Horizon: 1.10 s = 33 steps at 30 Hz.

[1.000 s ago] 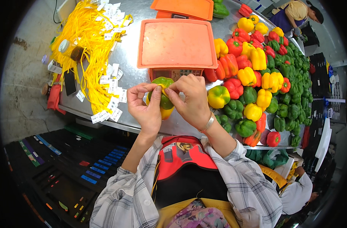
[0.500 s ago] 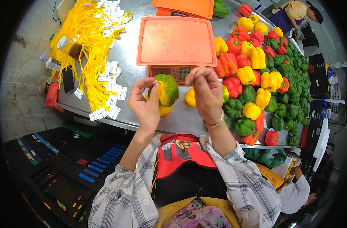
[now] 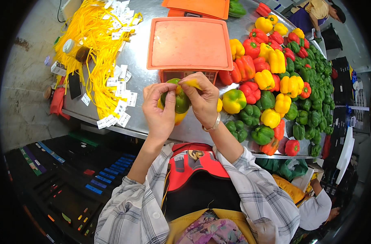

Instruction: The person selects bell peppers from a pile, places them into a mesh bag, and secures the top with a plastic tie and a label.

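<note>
A green bell pepper [image 3: 182, 105] and a yellow bell pepper [image 3: 179, 118] hang one above the other in front of me, apparently inside one yellow net bag [image 3: 192, 83]. My left hand [image 3: 159, 106] pinches the gathered net at the top of the green pepper. From the other side, my right hand [image 3: 203, 99] closes on the net's loose end, a short tuft showing above its fingers. The fingertips of both hands nearly meet, and they hide the exact spot where the net is gathered.
An orange tray [image 3: 189, 44] sits on a scale behind my hands. Yellow net bags [image 3: 98, 73] with white labels lie left, beside a jar [image 3: 75, 50] and a phone [image 3: 75, 86]. Loose peppers [image 3: 271, 118] cover the table's right side. Another person [image 3: 315, 18] stands far right.
My right hand has come left and down from beside the peppers to the net and now grips its end. The left hand stays near its place, its fingers shifted on the net.
</note>
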Available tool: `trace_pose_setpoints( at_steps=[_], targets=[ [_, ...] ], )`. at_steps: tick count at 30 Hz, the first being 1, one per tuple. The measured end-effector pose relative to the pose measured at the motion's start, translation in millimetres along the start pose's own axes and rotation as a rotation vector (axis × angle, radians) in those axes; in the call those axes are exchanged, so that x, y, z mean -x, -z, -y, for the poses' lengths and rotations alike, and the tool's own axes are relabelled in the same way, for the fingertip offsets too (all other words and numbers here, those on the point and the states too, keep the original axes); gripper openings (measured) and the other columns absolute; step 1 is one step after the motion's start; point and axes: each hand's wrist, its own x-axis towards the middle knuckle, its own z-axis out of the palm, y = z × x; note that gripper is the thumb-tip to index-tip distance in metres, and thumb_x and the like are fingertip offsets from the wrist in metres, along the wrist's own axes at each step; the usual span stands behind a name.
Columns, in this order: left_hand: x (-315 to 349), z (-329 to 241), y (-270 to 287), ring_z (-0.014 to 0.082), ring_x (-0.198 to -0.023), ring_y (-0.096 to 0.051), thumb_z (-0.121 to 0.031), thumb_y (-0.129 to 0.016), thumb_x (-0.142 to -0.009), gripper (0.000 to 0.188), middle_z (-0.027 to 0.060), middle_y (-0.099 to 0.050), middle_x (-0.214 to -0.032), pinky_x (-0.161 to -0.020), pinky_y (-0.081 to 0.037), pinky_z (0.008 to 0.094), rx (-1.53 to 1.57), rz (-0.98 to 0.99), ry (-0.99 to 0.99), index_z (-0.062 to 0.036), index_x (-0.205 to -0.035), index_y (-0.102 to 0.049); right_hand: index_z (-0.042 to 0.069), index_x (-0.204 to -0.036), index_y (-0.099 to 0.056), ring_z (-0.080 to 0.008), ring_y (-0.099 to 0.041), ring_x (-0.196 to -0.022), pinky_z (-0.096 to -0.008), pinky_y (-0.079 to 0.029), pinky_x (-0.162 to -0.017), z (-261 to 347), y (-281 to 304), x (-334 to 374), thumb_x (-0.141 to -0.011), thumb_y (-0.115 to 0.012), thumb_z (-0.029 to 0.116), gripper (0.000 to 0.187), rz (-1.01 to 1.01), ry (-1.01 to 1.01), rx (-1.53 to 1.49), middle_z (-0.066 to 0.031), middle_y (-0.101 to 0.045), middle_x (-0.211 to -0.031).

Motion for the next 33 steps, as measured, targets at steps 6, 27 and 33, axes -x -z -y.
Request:
trace_pose_setpoints(
  at_steps=[6,27,33],
  targets=[
    [-6.5,-5.8,7.5,0.0227,-0.094,-0.048,-0.003,-0.059,-0.086,0.008,0.0087,-0.059,-0.093,-0.085,-0.039,0.0329,-0.257,0.046,-0.103,-0.0013,-0.092,-0.064,0.0,-0.092,-0.066,-0.0061,-0.054,-0.077,-0.0211,-0.043,-0.069,-4.0,-17.9,0.3,-0.092,-0.064,0.008,0.009,-0.157,-0.256,-0.363,0.0002,-0.061,-0.086],
    [8.3,36.1,20.5,0.0248,-0.111,-0.041,-0.009,-0.062,-0.08,0.034,0.0095,-0.047,-0.113,-0.098,-0.035,0.0376,0.163,-0.011,0.03,-0.0043,-0.114,-0.056,0.002,-0.123,-0.053,-0.0104,-0.054,-0.099,-0.0264,-0.044,-0.09,-15.6,-24.9,-7.3,-0.093,-0.064,0.018,0.036,0.161,-0.355,-0.408,-0.0042,-0.059,-0.11],
    [35.4,65.3,37.4,0.0244,-0.128,-0.041,-0.008,-0.085,-0.061,0.116,0.0121,-0.038,-0.139,-0.106,-0.037,0.0386,0.35,0.514,0.361,-0.0126,-0.15,-0.011,0.003,-0.131,-0.046,-0.013,-0.05,-0.112,-0.0281,-0.039,-0.1,-27.1,-12.8,5.0,-0.101,-0.042,0.045,0.052,0.219,-0.449,-0.443,-0.005,-0.054,-0.121]
  ],
)
